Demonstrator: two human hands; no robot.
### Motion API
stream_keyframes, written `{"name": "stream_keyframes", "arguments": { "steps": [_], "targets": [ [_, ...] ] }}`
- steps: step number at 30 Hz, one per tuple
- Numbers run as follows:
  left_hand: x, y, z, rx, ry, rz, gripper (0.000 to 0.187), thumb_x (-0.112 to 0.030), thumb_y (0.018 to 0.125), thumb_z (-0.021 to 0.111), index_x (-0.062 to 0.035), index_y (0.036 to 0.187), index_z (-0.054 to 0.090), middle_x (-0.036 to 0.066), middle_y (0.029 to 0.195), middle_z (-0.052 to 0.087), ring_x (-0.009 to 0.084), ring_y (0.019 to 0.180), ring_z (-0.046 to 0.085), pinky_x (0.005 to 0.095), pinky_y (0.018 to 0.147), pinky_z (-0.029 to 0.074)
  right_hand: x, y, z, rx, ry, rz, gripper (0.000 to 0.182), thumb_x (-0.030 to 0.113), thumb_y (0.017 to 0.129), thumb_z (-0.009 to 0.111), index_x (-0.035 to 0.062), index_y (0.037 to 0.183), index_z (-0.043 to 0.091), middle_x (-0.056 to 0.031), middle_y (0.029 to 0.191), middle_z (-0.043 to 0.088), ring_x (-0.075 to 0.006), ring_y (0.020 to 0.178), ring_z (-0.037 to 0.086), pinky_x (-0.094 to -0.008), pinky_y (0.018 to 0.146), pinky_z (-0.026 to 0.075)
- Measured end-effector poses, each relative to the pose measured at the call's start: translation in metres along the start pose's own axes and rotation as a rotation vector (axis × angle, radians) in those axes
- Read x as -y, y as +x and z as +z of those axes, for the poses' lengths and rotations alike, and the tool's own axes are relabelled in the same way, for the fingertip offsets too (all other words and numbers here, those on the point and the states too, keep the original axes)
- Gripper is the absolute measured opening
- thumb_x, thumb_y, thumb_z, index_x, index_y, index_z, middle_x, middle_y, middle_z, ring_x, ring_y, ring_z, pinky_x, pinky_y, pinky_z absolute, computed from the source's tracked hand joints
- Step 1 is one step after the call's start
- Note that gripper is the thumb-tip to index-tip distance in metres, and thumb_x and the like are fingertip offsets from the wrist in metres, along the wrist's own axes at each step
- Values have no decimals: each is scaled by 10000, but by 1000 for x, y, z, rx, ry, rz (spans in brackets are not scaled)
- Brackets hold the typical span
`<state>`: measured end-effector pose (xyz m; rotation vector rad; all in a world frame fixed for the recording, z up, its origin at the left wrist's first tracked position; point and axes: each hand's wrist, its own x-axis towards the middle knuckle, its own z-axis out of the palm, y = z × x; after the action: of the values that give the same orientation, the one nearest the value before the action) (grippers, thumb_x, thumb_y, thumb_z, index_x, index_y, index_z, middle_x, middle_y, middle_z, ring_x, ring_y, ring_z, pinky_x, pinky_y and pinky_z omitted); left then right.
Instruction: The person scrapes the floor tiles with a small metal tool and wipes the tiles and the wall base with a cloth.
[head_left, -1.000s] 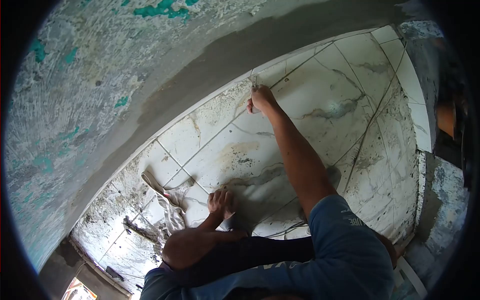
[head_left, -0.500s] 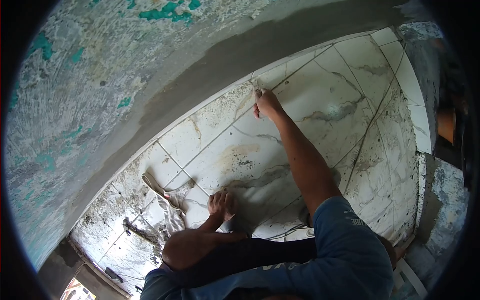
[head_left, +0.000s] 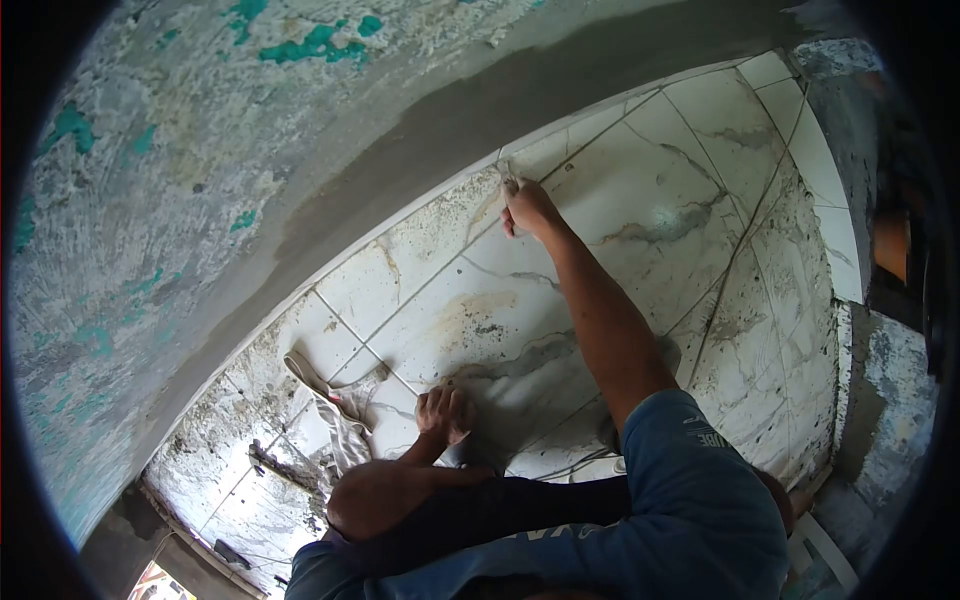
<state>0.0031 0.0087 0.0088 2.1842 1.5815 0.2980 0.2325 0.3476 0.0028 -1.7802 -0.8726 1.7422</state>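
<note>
My right hand (head_left: 532,208) reaches far out over the marbled white tiles, close to the foot of the wall. Its fingers are closed in a pinch by a tile joint. Something small and greyish may be between them, but I cannot make out what. My left hand (head_left: 444,412) leans on a large floor tile (head_left: 520,325), knuckles up and fingers curled under, with no object showing in it. Left of that hand lies a crumpled, dirty whitish cloth (head_left: 340,420).
A rough wall (head_left: 250,150) with green paint patches and a damp grey band curves along the left and top. Dirt and a dark bar-like piece (head_left: 280,466) lie at lower left. A thin dark line (head_left: 735,260) crosses the right-hand tiles. A raised edge (head_left: 843,385) borders the right.
My right hand has shifted very slightly left along the joint near the wall. The left hand stays on the tile, and the view has tilted a little.
</note>
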Motion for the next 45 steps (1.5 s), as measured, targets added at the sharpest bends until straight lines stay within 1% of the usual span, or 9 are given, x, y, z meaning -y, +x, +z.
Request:
{"name": "stream_keyframes", "arguments": {
  "steps": [7,12,15,19,21,29,36,40,45],
  "targets": [
    [2,-4,-1,-1,6,-2,246,-271,753,662,-102,918,595,71,945,630,263,881,598,425,754,428,10,0,4,-3,-205,-18,284,155,988,402,-103,1052,505,-164,659,601,-258,472,616,-380,398,479],
    [1,-2,0,22,29,-8,265,-282,758,663,-100,941,599,71,961,629,263,893,596,428,762,427,-16,28,-24,-51,-1083,-333,216,78,907,466,-72,1017,576,-229,742,658,-304,639,688,-391,625,558],
    [3,-5,3,1,19,-5,277,-288,759,659,-99,954,601,75,975,630,265,902,597,429,767,428,20,-29,-44,71,-1257,-116,233,85,866,496,-50,1020,607,-242,809,672,-336,791,698,-424,731,555],
    [2,-3,0,48,21,-36,280,-289,755,661,-98,951,600,80,982,629,267,900,598,428,766,429,41,-54,-55,187,-1315,194,214,109,865,497,-25,966,629,-239,884,678,-366,888,679,-445,744,551],
    [2,-5,0,48,16,-31,286,-287,747,663,-97,950,597,80,981,628,267,900,598,428,763,431,21,-25,-51,-45,-1347,-431,192,117,875,481,4,923,629,-223,912,678,-370,877,677,-448,752,551],
    [5,-7,4,9,-27,-17,275,-266,745,660,-89,943,587,78,970,628,269,905,597,428,756,432,-45,-26,-71,-47,-1405,-432,189,146,915,447,35,956,595,-202,902,673,-383,867,666,-468,764,542],
    [5,-2,0,-3,-20,-19,265,-261,748,656,-87,934,584,77,957,624,264,898,592,424,756,431,-69,-129,-134,302,-1696,-46,206,162,888,488,22,960,620,-189,898,682,-369,879,676,-463,782,546],
    [4,-6,3,1,11,-1,250,-249,749,649,-87,929,585,79,953,624,256,880,586,409,752,426,-37,-78,-95,25,-1496,-419,145,148,875,514,28,885,595,-189,843,673,-365,808,681,-448,700,559],
    [5,-8,1,-4,12,4,246,-255,752,650,-82,918,589,78,953,624,253,868,585,405,753,421,-68,-111,-104,9,-1427,-176,156,163,886,508,36,890,599,-214,880,663,-372,881,667,-485,768,534]
  ]
}}
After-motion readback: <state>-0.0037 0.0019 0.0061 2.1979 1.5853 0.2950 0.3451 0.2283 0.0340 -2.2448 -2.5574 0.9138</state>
